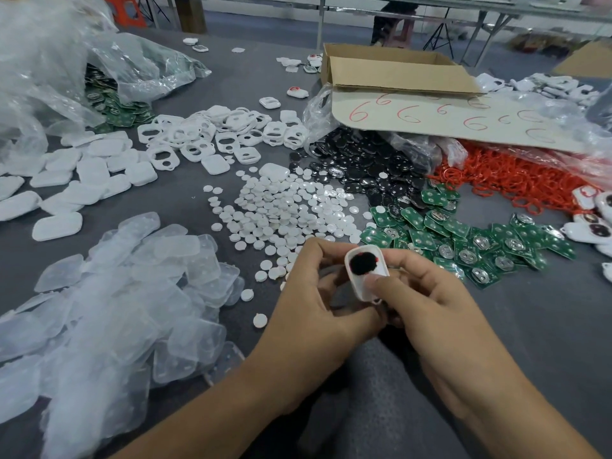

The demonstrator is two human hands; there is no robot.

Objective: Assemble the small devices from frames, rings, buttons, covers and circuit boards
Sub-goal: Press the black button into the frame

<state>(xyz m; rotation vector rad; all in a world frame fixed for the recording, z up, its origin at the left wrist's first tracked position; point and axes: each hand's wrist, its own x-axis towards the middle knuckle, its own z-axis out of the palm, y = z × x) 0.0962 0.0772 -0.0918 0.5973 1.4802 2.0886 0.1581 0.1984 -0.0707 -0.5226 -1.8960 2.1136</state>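
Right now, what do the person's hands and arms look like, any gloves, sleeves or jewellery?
The left hand and right hand are bare: no gloves, rings or watch. Both forearms are uncovered too, with no sleeve in view.

Red handwritten "6" numerals are repeating across the pale cardboard flap [381, 127] under the open cardboard box [397, 72]; nothing else is reading clearly.

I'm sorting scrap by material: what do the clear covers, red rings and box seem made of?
Clear covers: probably soft plastic or silicone, frosted; the grey table shows through. Red rings: likely rubber or plastic, matt; thin tangled loops. Box: plain brown cardboard, matt; creased flaps.
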